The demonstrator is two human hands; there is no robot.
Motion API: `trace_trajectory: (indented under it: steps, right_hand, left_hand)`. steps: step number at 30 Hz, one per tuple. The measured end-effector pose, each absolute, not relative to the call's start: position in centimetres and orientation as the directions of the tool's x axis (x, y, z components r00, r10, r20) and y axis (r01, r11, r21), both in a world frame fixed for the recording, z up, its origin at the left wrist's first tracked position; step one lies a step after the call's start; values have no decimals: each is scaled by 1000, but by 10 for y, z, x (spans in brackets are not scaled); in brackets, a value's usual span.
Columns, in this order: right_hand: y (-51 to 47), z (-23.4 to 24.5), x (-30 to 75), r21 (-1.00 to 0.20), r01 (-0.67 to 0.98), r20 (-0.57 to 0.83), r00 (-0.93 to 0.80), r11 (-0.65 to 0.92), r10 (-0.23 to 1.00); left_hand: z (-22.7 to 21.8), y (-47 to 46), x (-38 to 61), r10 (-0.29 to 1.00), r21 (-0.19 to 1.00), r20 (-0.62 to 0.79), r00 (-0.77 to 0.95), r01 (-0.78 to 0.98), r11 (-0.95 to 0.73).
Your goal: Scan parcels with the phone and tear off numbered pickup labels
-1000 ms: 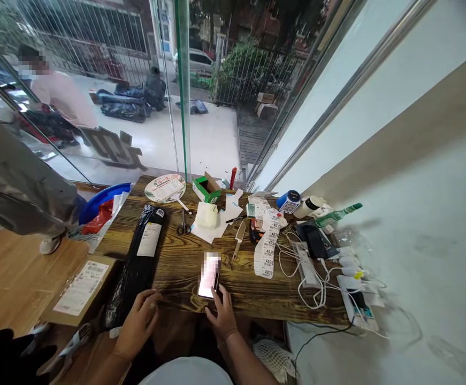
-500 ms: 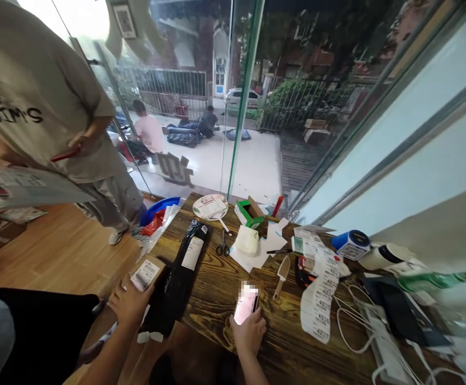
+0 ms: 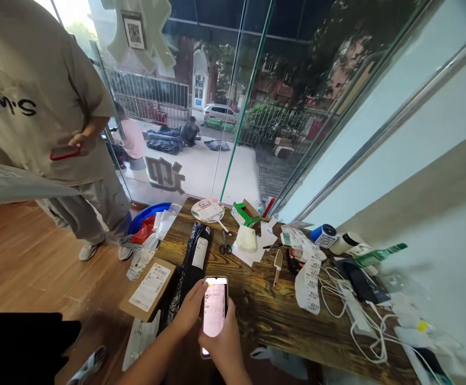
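Observation:
A lit smartphone [image 3: 215,313] is held upright above the front of the wooden table, a pinkish page with a label on its screen. My right hand [image 3: 222,339] is closed around its lower right side. My left hand [image 3: 190,310] is closed against the phone's upper left edge, its fingers partly hidden. To the left lies a cardboard box [image 3: 149,289] with a white shipping label, untouched by either hand. A black plastic-wrapped parcel [image 3: 195,256] with a label lies behind my left hand.
On the table [image 3: 257,310] are scissors [image 3: 225,247], a knife [image 3: 277,266], a green box [image 3: 245,213], a fan [image 3: 207,210], a strip of numbered labels [image 3: 308,283] and white cables [image 3: 355,310]. Another person [image 3: 44,107] stands at the left beside a blue bin [image 3: 136,220].
My left hand has let go of the cardboard box and moved right to the phone. My right hand has brought the phone left. The view has shifted.

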State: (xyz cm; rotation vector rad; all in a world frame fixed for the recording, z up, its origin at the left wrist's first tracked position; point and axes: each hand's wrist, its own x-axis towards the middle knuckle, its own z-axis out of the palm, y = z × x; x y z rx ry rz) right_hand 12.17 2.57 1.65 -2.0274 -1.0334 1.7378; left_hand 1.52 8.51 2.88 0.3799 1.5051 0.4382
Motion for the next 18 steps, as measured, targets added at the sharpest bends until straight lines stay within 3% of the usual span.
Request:
trace_trajectory:
  steps: [4,8,13,15,18]
  right_hand:
    - [25,52,96,-634,348,-709,97,-691,699]
    - [21,65,93,-642,308,-726,50,-702,686]
    - [28,74,111,-705,-47,-697,-141,-708,703]
    - [35,77,119,-618,-255,-698,-259,-744,668]
    - [43,79,127,-328,-549,-726,-375,-769,577]
  left_hand:
    - [41,87,-5,523,523,-852,-13,-83,848]
    - [52,87,-16,487,484,-874,-2,-105,869]
    - [73,94,-16,445,439,-895,23,-126,889]
    - [82,101,-15,448,444,-894,3,-135,886]
    - [92,113,-10,434,435,-900,-45,-140,889]
